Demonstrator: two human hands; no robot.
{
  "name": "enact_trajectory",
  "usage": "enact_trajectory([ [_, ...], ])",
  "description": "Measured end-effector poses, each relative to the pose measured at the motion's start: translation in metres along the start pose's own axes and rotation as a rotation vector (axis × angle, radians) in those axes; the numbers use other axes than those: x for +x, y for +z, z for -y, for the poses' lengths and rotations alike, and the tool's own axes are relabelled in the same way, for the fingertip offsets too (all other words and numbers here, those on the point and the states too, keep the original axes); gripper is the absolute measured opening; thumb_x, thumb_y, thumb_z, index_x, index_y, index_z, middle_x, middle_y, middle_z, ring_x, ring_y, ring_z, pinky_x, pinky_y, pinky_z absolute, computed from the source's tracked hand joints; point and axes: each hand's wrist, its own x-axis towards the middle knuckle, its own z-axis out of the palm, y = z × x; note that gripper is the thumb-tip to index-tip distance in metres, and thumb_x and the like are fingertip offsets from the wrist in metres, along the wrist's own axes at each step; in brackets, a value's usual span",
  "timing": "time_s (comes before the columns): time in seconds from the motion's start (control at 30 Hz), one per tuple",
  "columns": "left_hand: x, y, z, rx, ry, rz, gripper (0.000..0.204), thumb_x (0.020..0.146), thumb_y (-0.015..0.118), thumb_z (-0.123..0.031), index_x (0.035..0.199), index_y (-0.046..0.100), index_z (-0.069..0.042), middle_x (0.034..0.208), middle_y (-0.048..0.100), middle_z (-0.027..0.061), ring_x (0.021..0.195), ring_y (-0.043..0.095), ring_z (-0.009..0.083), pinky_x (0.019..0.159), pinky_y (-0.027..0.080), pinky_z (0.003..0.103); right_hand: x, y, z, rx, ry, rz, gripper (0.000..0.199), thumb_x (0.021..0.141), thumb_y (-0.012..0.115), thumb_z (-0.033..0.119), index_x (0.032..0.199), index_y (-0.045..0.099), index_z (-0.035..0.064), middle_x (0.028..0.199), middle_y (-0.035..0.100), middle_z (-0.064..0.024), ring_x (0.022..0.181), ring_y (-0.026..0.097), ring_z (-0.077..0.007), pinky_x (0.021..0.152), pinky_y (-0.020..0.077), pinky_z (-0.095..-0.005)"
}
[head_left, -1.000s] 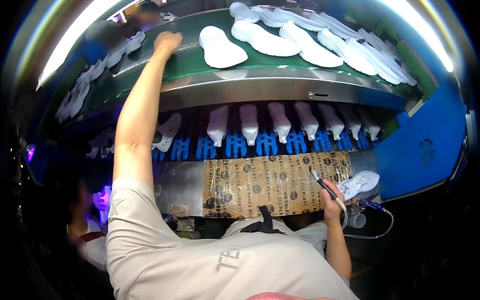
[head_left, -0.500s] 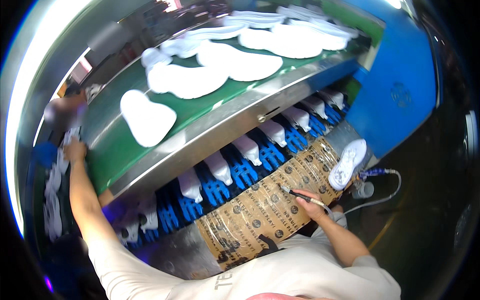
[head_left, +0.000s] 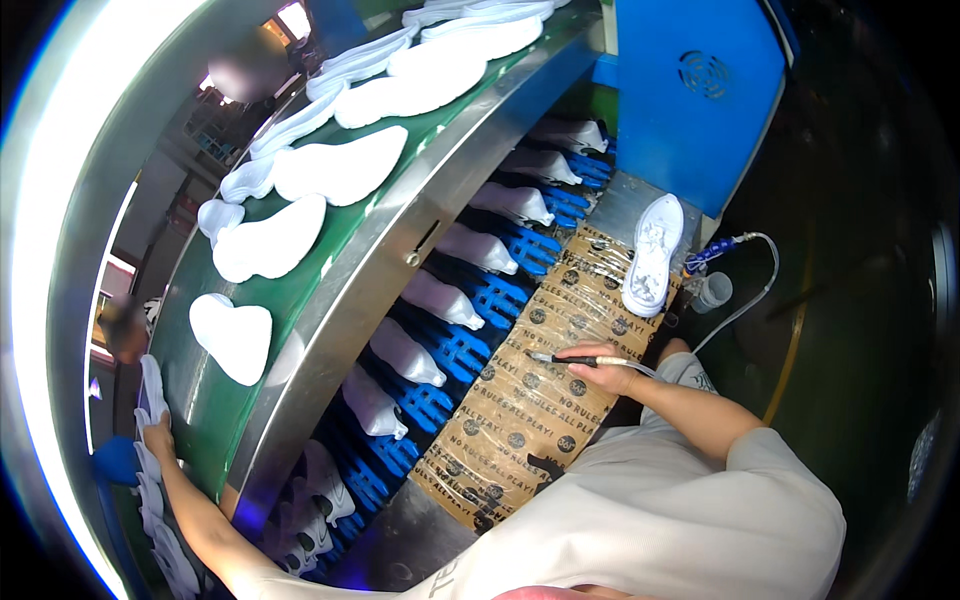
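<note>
My right hand is closed round a brush with a dark handle and a thin clear hose at its back end, held over the brown-papered ledge. At the far left my left arm is stretched out. My left hand is at a row of white soles, its fingers closed on the end of a white shoe sole; part of the fingers is hidden. A white shoe sole lies alone, hollow side up, at the far right end of the ledge.
White soles lie along a green conveyor belt with a metal edge. Below it, shoe uppers sit in a row on blue racks. A blue machine housing stands behind. A small cup is beside the ledge.
My view has turned, so the belt and ledge sit more steeply in the picture. My left hand remains by the left row of soles; my right hand still holds the brush over the ledge.
</note>
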Motion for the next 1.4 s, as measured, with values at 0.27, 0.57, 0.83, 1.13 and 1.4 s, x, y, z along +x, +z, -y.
enact_trajectory([
  [0.27,-0.103,-0.094,-0.026,-0.488,-0.160,-0.158,0.082,0.083,0.078,-0.051,0.131,0.057,0.012,0.135,0.059,0.0332,0.125,0.057,0.0447,0.107,0.045,0.052,0.004,0.009,-0.015,0.105,-0.160,-0.025,0.027,0.093,0.069,0.007,0.119,0.075,0.0055,0.094,0.071,-0.0113,0.084,0.065,-0.0229,0.078,0.0512,-0.0347],
  [0.57,-0.362,-0.219,-0.161,-2.327,-0.210,-0.126,0.059,0.099,0.054,-0.033,0.142,0.047,0.007,0.137,0.054,0.0259,0.126,0.054,0.0408,0.108,0.048,0.058,0.012,-0.006,-0.005,0.153,-0.106,0.004,0.027,0.094,0.072,0.013,0.120,0.075,0.0085,0.101,0.073,-0.0115,0.091,0.066,-0.0216,0.083,0.0524,-0.0334],
  [0.83,-0.575,-0.174,-0.384,-2.261,-0.394,0.655,0.068,0.100,0.031,-0.048,0.132,0.058,0.005,0.121,0.068,0.0249,0.101,0.071,0.0322,0.085,0.062,0.044,0.017,-0.038,0.033,0.375,0.013,-0.191,0.023,0.094,0.070,0.010,0.117,0.074,0.0049,0.106,0.074,-0.0039,0.094,0.066,-0.0113,0.085,0.0531,-0.0247],
  [1.13,-0.657,-0.118,-0.409,-2.458,-0.507,1.461,0.079,0.107,0.014,-0.065,0.151,0.043,-0.007,0.132,0.062,0.0264,0.119,0.065,0.0416,0.096,0.059,0.051,0.006,-0.057,0.120,0.669,0.069,0.012,0.026,0.094,0.071,0.009,0.118,0.071,0.0001,0.101,0.071,-0.0028,0.089,0.061,-0.0074,0.082,0.0509,-0.0226],
  [1.4,-0.645,-0.118,-0.456,-2.308,-0.445,1.189,0.070,0.109,0.027,-0.061,0.152,0.042,-0.008,0.146,0.054,0.0120,0.132,0.055,0.0274,0.111,0.048,0.040,0.053,-0.002,0.150,-0.071,-0.494,-0.077,0.027,0.086,0.075,0.005,0.113,0.077,0.0046,0.097,0.074,-0.0110,0.085,0.070,-0.0191,0.081,0.0538,-0.0343],
])
